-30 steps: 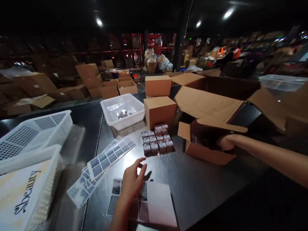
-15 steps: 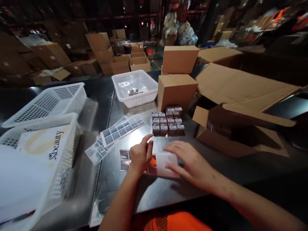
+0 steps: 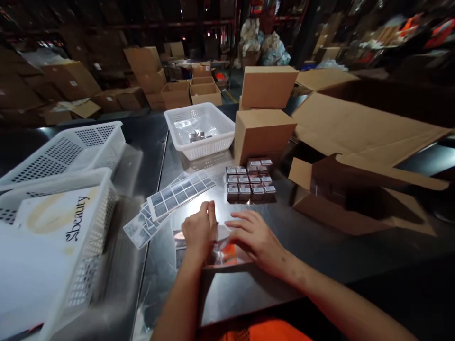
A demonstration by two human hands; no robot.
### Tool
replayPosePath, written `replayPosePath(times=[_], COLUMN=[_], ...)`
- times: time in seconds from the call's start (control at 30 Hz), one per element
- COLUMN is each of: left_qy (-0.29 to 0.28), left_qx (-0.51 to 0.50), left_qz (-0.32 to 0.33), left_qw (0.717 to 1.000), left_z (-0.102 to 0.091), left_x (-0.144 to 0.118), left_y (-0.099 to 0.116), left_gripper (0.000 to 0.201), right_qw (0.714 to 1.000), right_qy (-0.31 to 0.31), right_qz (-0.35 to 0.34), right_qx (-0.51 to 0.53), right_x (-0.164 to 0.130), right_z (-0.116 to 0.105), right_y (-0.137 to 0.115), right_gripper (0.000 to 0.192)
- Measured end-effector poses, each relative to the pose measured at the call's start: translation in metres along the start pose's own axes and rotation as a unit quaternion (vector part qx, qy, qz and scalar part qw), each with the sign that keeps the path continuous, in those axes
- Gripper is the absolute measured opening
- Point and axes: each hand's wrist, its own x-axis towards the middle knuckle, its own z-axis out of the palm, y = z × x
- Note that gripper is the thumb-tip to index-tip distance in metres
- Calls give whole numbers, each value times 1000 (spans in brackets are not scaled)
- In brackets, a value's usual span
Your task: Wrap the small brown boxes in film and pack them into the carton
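A shiny silver sticker sheet [image 3: 221, 255], marked off in squares, lies on the metal table in front of me. My left hand [image 3: 199, 232] is closed over its left-middle part, the thumb and index finger close together and pointing up. At the right part of the sheet, my right hand [image 3: 254, 239] has its fingers bent over the raised, curved material; its thumb is hidden. Beyond my hands stand several small dark boxes [image 3: 250, 180] with white barcode labels, grouped in rows. Several printed label sheets [image 3: 181, 194] lie fanned out to the left.
A white basket [image 3: 199, 149] holds small silvery pieces in clear plastic. Other white baskets [image 3: 106, 189] stand at left, one holding a printed white box [image 3: 57, 213]. Brown cartons [image 3: 263, 135] stand behind the small boxes, and an open carton [image 3: 330, 210] lies at right.
My right hand has moved left, closer to my left hand, and its fingers have bent in. The white part under it no longer shows flat; the sheet now curves up there.
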Motion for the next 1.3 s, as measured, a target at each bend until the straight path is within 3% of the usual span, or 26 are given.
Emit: replayPosePath(times=[0.07,0.17,0.27,0.4,0.53,0.6,0.67,0.8,0.87,0.93,1.0,1.07,1.17,1.23,1.3], left_qy=[-22,-35,-42,-42,-34,-34,-35,-51,-58,-54,-46,-46,-57,-61,-68], left_qx=[13,24,14,-3,-27,-67,-171,-413,-478,-516,-520,-503,-486,-485,-479], left_qz=[-12,-8,14,46,56,64,74,87,115,143,143,129,124,128,137], left_qw=[1000,999,999,998,997,995,982,905,869,843,841,853,863,863,864], left_z=[-2,-3,-3,-1,0,2,3,4,3,3,3,3,1,-2,-4], left_x=[5,10,9,6,6,6,4,0,-2,-3,-4,-6,-11,-15,-19], left_y=[-2,-6,-5,-2,-3,-3,-3,-2,-2,-2,-1,1,3,5,6], left_gripper=[48,47,42,39,37,35,33,72,73,59,52,53,52,51,52], right_qw=[998,987,964,957,952,953,957,969,967,963,973,980,963,947,935], right_qy=[50,107,71,2,2,18,32,28,51,96,138,185,255,251,192], right_qz=[-43,55,121,113,106,89,59,-50,-149,-209,-165,-68,48,117,183], right_qx=[3,-104,-226,-267,-288,-290,-283,-240,-202,-143,-87,-35,73,163,235], right_x=[3,25,60,90,90,83,72,45,34,25,18,11,3,1,2], right_z=[-12,-42,-67,-71,-67,-66,-60,-25,-10,-7,-19,-39,-69,-80,-82], right_y=[8,38,80,124,135,129,114,70,48,31,18,9,-1,-6,-9], right_gripper=[18,22,54,60,65,62,51,27,26,26,34,38,12,5,12])
